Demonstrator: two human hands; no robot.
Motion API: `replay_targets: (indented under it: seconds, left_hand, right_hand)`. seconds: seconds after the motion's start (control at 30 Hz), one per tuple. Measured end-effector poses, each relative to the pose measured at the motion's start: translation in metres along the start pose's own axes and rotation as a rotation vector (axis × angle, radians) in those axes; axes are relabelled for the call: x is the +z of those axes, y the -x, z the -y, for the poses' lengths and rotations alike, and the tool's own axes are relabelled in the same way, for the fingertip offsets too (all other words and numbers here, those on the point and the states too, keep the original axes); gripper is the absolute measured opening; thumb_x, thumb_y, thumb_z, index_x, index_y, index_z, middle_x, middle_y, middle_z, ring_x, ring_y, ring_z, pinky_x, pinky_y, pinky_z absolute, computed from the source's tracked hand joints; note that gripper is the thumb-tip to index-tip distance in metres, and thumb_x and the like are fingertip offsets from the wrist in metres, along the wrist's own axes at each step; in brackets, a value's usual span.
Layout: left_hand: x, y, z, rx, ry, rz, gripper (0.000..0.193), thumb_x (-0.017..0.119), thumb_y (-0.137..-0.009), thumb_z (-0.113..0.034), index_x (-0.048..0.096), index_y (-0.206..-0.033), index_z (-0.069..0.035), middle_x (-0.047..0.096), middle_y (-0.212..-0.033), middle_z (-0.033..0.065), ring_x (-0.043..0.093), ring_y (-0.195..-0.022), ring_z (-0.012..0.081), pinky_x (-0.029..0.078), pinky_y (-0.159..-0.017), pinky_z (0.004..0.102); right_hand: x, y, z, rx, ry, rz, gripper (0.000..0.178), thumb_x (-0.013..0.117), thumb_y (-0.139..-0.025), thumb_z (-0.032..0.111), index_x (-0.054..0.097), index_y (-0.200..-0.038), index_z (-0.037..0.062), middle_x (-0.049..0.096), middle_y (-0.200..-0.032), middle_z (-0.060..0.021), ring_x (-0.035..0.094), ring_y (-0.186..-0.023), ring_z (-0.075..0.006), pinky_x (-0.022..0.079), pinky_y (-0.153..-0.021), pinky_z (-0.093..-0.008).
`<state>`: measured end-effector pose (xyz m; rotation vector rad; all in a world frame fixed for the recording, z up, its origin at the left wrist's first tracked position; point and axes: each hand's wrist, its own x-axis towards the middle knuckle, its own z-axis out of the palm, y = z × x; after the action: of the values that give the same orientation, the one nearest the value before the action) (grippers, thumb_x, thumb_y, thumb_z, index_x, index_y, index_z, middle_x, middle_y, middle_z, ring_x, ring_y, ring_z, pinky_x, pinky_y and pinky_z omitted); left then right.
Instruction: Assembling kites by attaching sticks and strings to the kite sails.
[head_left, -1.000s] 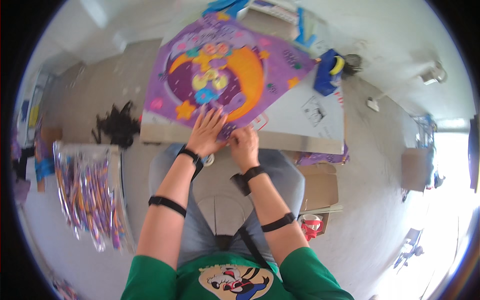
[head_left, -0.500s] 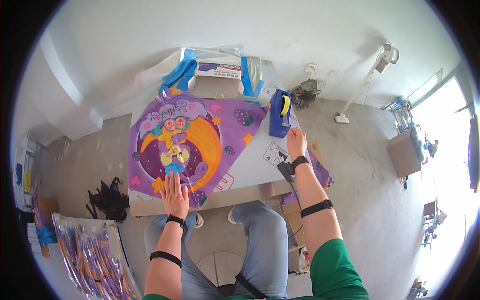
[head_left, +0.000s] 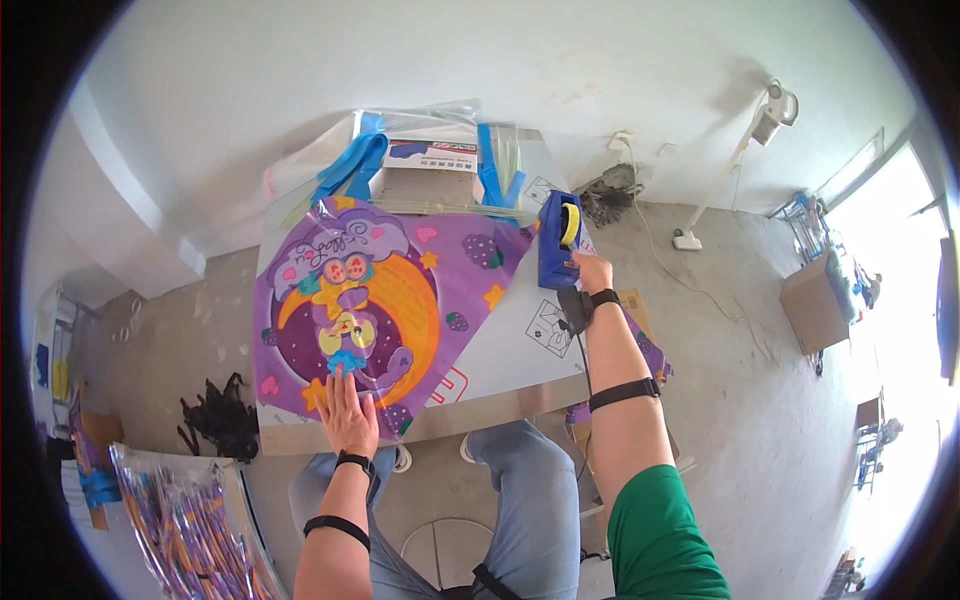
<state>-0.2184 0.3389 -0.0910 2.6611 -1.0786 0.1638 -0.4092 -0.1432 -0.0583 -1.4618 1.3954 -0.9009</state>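
My left hand (head_left: 348, 412) lies flat with fingers stretched out on the lower edge of a purple plastic sheet (head_left: 470, 230). The sheet is printed with a cartoon bear, an orange moon, stars and berries, and narrows to a point at its right. My right hand (head_left: 594, 270) is closed at the near end of a blue tape dispenser (head_left: 552, 270), by its cutting edge. A yellow-cored tape roll (head_left: 570, 225) sits in the dispenser. The fingertips are bent inward, and whatever they pinch is too small to make out. The sheet's tip touches the dispenser's left side.
Behind the sheet stand an open cardboard box (head_left: 430, 185), blue strips (head_left: 350, 165) and thin pale rods (head_left: 508, 155) on the grey table (head_left: 500, 350). Bundled printed sheets (head_left: 190, 520) lie at lower left. A stick vacuum (head_left: 768, 125) leans on the wall; a carton (head_left: 815, 305) stands right.
My right hand has shifted slightly up to the dispenser's near end, fingers now against it. My left hand stays on the sheet. The whole view has tilted slightly.
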Motion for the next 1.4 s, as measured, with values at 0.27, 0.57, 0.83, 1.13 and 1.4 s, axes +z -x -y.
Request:
replay_targets:
  seconds: [0.27, 0.57, 0.83, 1.13, 1.4]
  left_hand:
    - [0.0, 0.002, 0.009, -0.004, -0.013, -0.015, 0.047, 0.046, -0.092, -0.03, 0.039, -0.134, -0.01, 0.034, -0.145, 0.0083, 0.028, -0.136, 0.027, 0.015, -0.113, 0.0513]
    - [-0.001, 0.005, 0.014, -0.008, -0.021, -0.026, 0.047, 0.048, -0.092, -0.029, 0.04, -0.134, -0.01, 0.035, -0.145, 0.0093, 0.028, -0.136, 0.0269, 0.015, -0.113, 0.0508]
    - [-0.008, 0.013, 0.01, -0.031, -0.009, 0.01, 0.046, 0.05, -0.09, -0.026, 0.041, -0.133, -0.01, 0.034, -0.146, 0.0067, 0.03, -0.135, 0.027, 0.017, -0.111, 0.0513]
    - [-0.009, 0.006, 0.017, -0.007, 0.047, -0.002, 0.044, 0.048, -0.092, -0.02, 0.041, -0.134, -0.013, 0.033, -0.146, 0.003, 0.028, -0.137, 0.0199, 0.02, -0.111, 0.0476]
    - [-0.007, 0.008, 0.016, 0.023, 0.136, -0.029, 0.039, 0.045, -0.093, -0.021, 0.044, -0.131, -0.012, 0.042, -0.14, 0.0038, 0.032, -0.135, 0.0205, 0.022, -0.11, 0.0481]
  right_hand:
    - [0.006, 0.04, -0.009, -0.087, -0.076, 0.034, 0.02, 0.069, -0.075, 0.015, 0.066, -0.084, -0.0033, 0.062, -0.075, -0.0057, 0.057, -0.068, -0.0159, 0.045, -0.062, -0.0318]
    - [0.012, 0.106, 0.006, 0.136, -0.422, -0.015, 0.019, 0.07, -0.077, 0.017, 0.065, -0.083, -0.0001, 0.06, -0.074, -0.0033, 0.051, -0.067, -0.0132, 0.041, -0.061, -0.028]
    - [0.008, 0.075, -0.074, -0.752, 1.087, 0.02, 0.011, 0.062, -0.079, 0.016, 0.069, -0.083, 0.0081, 0.069, -0.088, -0.0064, 0.066, -0.077, -0.0209, 0.051, -0.065, -0.0326]
    - [0.056, 0.239, 0.018, 0.277, -0.54, 0.388, 0.007, 0.063, -0.086, 0.009, 0.062, -0.085, 0.0019, 0.058, -0.073, -0.0007, 0.052, -0.06, -0.0082, 0.041, -0.055, -0.0214]
    - [0.098, 0.417, -0.004, 0.53, -0.405, 0.693, 0.011, 0.063, -0.087, 0.012, 0.062, -0.085, 0.0015, 0.058, -0.07, -0.0006, 0.051, -0.059, -0.0078, 0.04, -0.054, -0.0214]
